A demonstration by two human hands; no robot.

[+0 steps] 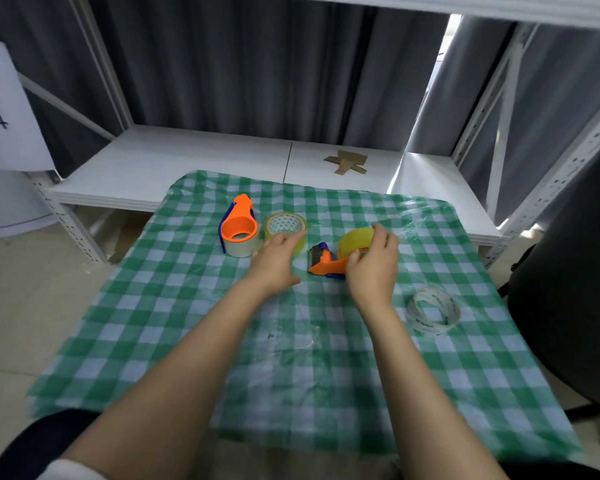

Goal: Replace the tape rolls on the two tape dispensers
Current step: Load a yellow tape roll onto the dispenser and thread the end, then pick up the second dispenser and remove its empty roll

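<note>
Two orange and blue tape dispensers lie on the green checked cloth. The left dispenser rests with a pale tape roll under its orange hub. My right hand grips the right dispenser together with the yellow tape roll standing on it. A second yellowish tape roll lies flat between the dispensers. My left hand hovers just in front of that roll, fingers spread, its fingertips at the roll's near edge. A nearly used-up clear roll lies apart at the right.
A white shelf board runs behind the cloth, with brown cardboard scraps on it. White perforated rack posts rise at both sides. A dark chair back stands close at the right. Grey curtains hang behind.
</note>
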